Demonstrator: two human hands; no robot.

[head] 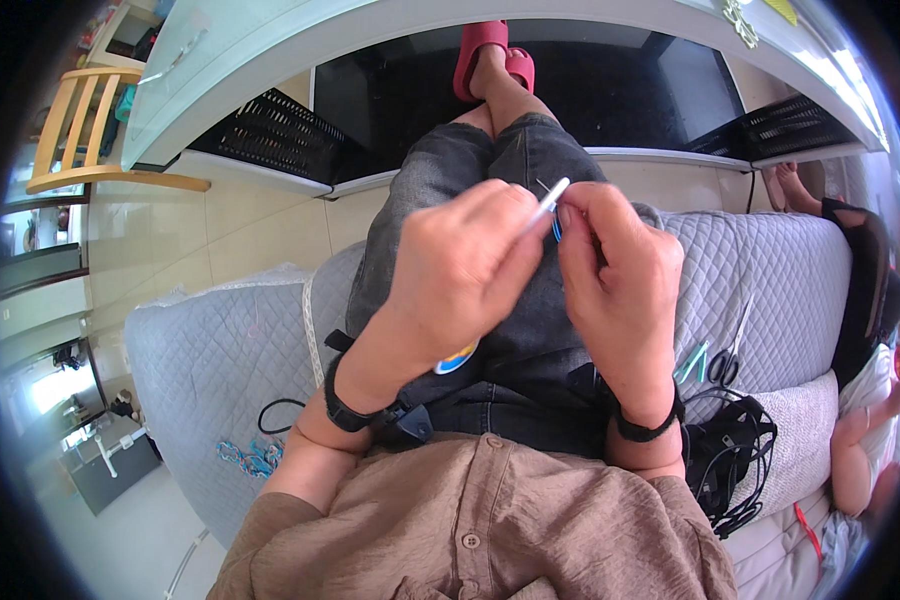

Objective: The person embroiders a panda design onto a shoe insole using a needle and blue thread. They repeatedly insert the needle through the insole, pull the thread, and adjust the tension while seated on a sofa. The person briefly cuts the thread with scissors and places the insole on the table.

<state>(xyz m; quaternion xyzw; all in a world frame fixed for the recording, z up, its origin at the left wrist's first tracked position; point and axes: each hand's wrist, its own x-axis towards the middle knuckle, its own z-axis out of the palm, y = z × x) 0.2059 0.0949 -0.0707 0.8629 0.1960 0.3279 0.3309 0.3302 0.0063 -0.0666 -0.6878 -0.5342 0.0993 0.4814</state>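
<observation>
My left hand [469, 259] is raised over my lap, closed around a slim white rod [553, 196] whose tip points up and to the right. A thin dark strand or wire sticks out beside that tip. Close against it, my right hand [624, 259] pinches a small blue strand [557, 227] between thumb and forefinger. The fingers of both hands hide most of what they hold. Below my left wrist, a round piece with blue and yellow print [456, 358] shows partly on my dark jeans [510, 300].
Scissors [727, 360] and a pale green tool [692, 363] lie right on the quilted grey cover [765, 262], above black cables [757, 457]. Blue patterned cord [251, 459] lies left. A glass-topped table [225, 67] stands ahead; another person's arm [855, 450] shows at far right.
</observation>
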